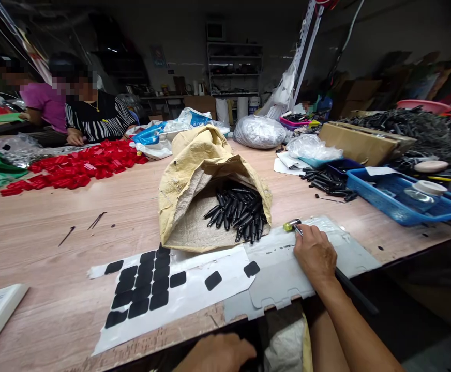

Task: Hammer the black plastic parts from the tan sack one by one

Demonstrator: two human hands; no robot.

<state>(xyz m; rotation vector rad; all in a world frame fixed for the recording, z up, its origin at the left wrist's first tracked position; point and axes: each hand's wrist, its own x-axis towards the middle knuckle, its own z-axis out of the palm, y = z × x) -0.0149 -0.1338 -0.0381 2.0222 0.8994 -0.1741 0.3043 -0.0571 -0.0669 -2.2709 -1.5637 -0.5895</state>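
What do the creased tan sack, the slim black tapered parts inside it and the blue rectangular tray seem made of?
Creased tan sack: matte, probably woven plastic, by its stiff folds. Slim black tapered parts: glossy highlights suggest plastic, perhaps coated metal. Blue rectangular tray: probably moulded plastic, its rim smooth and shiny.

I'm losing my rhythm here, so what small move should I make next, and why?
Perhaps bring your left hand up to the grey sheet: your right hand holds the hammer-like tool over it, while the left is off the table.
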